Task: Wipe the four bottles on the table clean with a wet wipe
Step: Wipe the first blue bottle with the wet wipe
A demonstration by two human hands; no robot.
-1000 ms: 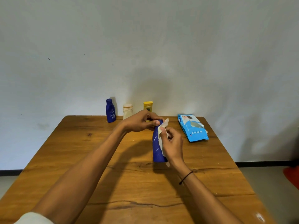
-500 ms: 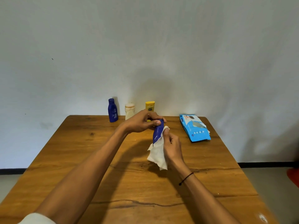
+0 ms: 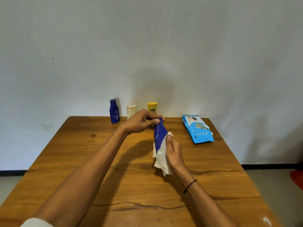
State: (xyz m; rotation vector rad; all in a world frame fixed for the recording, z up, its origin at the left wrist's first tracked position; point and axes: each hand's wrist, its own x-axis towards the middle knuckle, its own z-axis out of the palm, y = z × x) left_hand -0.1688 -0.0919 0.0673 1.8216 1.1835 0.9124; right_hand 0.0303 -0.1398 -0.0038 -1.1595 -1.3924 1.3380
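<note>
Head view: bottle wiped in mid-air, slip risk

A blue bottle (image 3: 159, 135) is held tilted above the table (image 3: 82, 161), gripped at its cap by the left hand (image 3: 139, 122). A wipe (image 3: 161, 158) is pressed round its lower body by the right hand (image 3: 173, 153). The damp plastic could slip from the cap grip and be dropped, possibly toward the three bottles (image 3: 132, 110) standing at the far edge.

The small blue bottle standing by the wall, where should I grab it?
Probably around its wide body, below the narrow cap. The small blue bottle stands upright at the table's far edge, wall behind, cream bottle beside it, so come from the front, towards its open left side.
</note>
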